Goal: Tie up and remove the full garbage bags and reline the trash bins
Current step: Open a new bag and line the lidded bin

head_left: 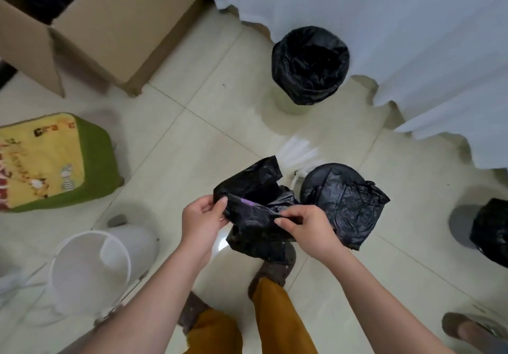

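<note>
A crumpled black garbage bag (pixel 255 210) hangs between my hands over the tiled floor. My left hand (pixel 202 220) pinches its left edge with thumb and fingers. My right hand (pixel 305 228) pinches its right part. Just behind it stands a small bin (pixel 334 177) with a black bag (pixel 351 210) draped loosely over its rim. A bin lined with a black bag (pixel 309 64) stands farther back by the curtain. An unlined white bin (pixel 90 268) stands at the lower left. At the right edge another black-bagged bin (pixel 489 230) is partly cut off.
An open cardboard box (pixel 110 23) with black bags inside sits at the back left. A green and yellow cushioned stool (pixel 55 161) is at the left. White curtains (pixel 384 23) hang along the back right. My feet (pixel 275 268) stand below the bag; another person's foot (pixel 461 326) shows at bottom right.
</note>
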